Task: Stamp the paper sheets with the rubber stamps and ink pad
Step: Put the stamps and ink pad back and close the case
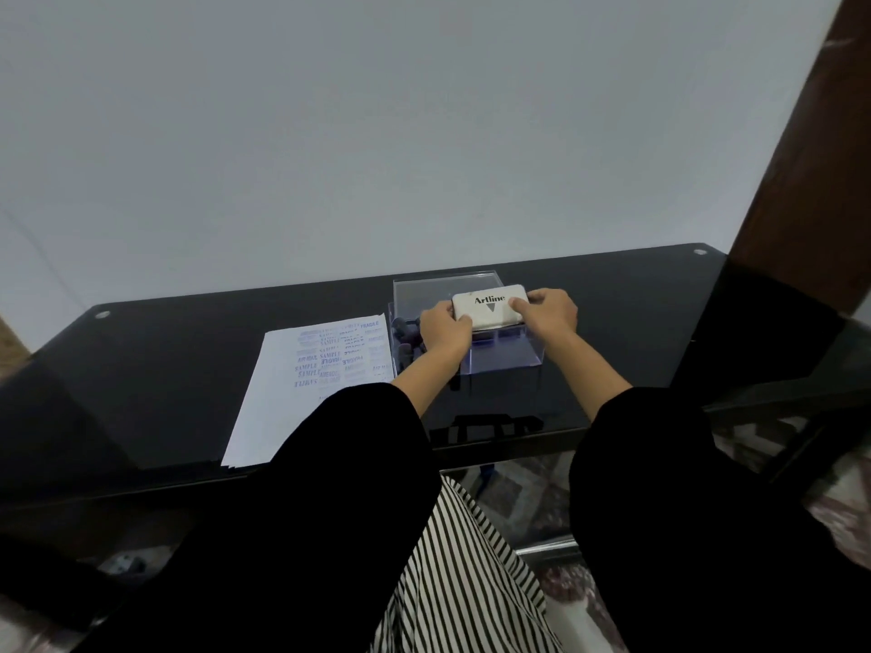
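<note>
A white ink pad case [490,307] with black "Artline" lettering is held over a clear plastic box [502,360]. My left hand [443,329] grips its left end and my right hand [551,313] grips its right end, thumb on the lid. The lid looks closed. A stack of white paper sheets [292,402] lies to the left of the box, its top sheet covered with blue stamp prints. Dark rubber stamps [404,339] stand in the box's left part, partly hidden by my left hand.
The box's clear lid [445,287] stands up behind it. Everything rests on a glossy black glass table [165,369] against a pale wall. A brown wooden post [810,157] rises at the right. Striped fabric and a patterned floor show below the table's near edge.
</note>
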A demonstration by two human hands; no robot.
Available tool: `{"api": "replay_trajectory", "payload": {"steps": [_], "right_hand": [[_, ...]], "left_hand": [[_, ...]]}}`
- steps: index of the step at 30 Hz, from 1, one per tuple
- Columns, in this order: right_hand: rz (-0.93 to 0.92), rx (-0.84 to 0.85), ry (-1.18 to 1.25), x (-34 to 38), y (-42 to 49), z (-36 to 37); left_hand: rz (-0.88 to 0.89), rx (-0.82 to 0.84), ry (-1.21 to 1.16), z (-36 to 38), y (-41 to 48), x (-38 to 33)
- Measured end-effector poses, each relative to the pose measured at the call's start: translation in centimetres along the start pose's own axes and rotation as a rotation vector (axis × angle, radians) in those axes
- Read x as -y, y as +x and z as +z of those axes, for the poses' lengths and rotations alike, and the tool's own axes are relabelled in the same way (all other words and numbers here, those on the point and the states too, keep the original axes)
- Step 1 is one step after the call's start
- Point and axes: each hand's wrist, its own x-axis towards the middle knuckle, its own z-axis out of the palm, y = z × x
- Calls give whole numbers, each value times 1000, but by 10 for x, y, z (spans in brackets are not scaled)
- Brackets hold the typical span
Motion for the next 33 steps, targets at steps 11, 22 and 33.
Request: {"api": "replay_trajectory", "payload": {"steps": [11,22,33], "right_hand": [[122,34,-131,-22,54,19],[87,65,-470,-35,71,31],[45,187,-468,-36,63,28]], "left_hand": [[-13,81,65,29,35,5],[-40,228,419,32,58,2],[-107,318,368,31,58,-5]]}}
